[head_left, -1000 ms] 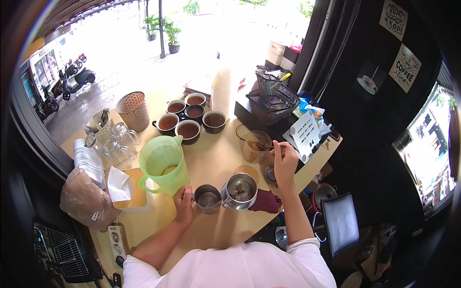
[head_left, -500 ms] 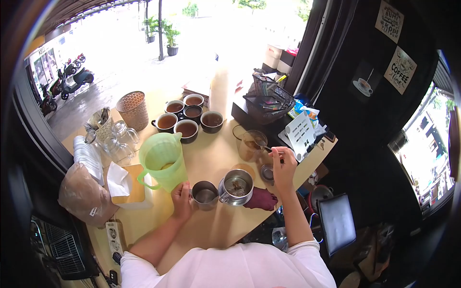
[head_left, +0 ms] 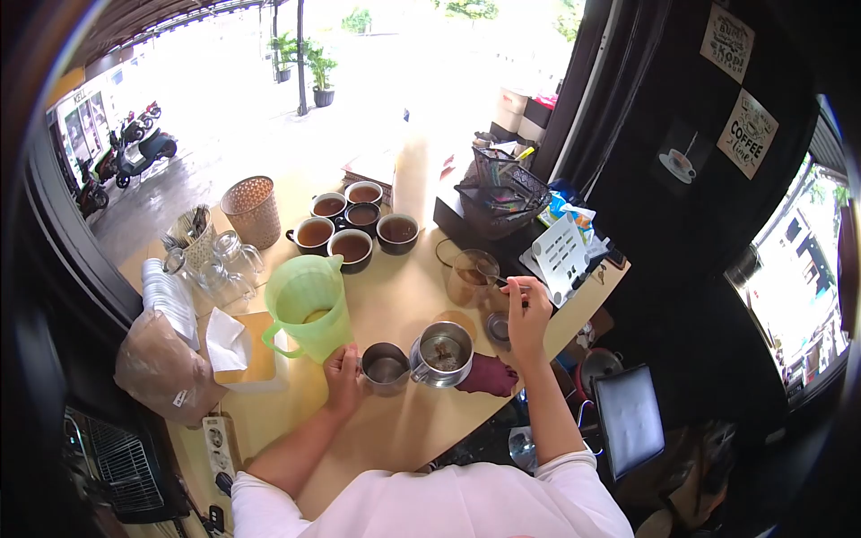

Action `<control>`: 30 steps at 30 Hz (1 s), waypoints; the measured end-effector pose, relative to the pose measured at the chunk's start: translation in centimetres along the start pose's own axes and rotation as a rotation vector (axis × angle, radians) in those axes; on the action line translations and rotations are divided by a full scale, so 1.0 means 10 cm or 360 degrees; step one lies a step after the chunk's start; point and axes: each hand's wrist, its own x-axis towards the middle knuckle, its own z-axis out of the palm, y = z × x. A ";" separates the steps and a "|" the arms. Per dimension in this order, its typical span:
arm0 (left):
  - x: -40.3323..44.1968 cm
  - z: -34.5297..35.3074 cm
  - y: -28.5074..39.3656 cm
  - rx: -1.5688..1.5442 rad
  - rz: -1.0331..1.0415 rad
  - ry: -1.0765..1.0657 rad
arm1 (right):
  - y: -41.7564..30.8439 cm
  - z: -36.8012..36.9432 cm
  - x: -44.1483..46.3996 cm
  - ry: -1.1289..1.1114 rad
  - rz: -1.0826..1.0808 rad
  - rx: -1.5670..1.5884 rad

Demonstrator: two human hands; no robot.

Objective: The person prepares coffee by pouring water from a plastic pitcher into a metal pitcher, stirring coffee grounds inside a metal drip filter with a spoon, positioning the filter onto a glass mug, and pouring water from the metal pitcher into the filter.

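My left hand [head_left: 343, 380] is closed on the handle of a small metal cup [head_left: 387, 384] on the table. In my right hand [head_left: 529, 316] is a spoon [head_left: 500, 281], pinched by its handle; its bowl end dips into a clear jar [head_left: 465, 289] of brown powder or grains. Between the hands stands a metal pot [head_left: 432, 377], with dark bits floating in its liquid. A round lid [head_left: 497, 328] lies just left of my right hand. Beside the pot is a folded maroon cloth [head_left: 489, 377]. A green pitcher [head_left: 309, 300] stands just beyond my left hand.
Several dark cups [head_left: 352, 247] of brown drink sit farther back. To the left are glass mugs [head_left: 218, 278], a woven bin [head_left: 250, 212], a tissue box [head_left: 260, 348] and a plastic bag [head_left: 166, 369]. A black basket [head_left: 504, 195] and white card [head_left: 560, 255] are at right.
The view has shifted slightly, so the table things appear a little lower and farther right. Both hands keep their grips, and the spoon stays in the jar.
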 end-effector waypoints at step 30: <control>0.00 0.04 -0.05 -0.0041 0.0051 0.0072 | -1.17 -0.76 -0.71 0.0196 0.0070 0.0924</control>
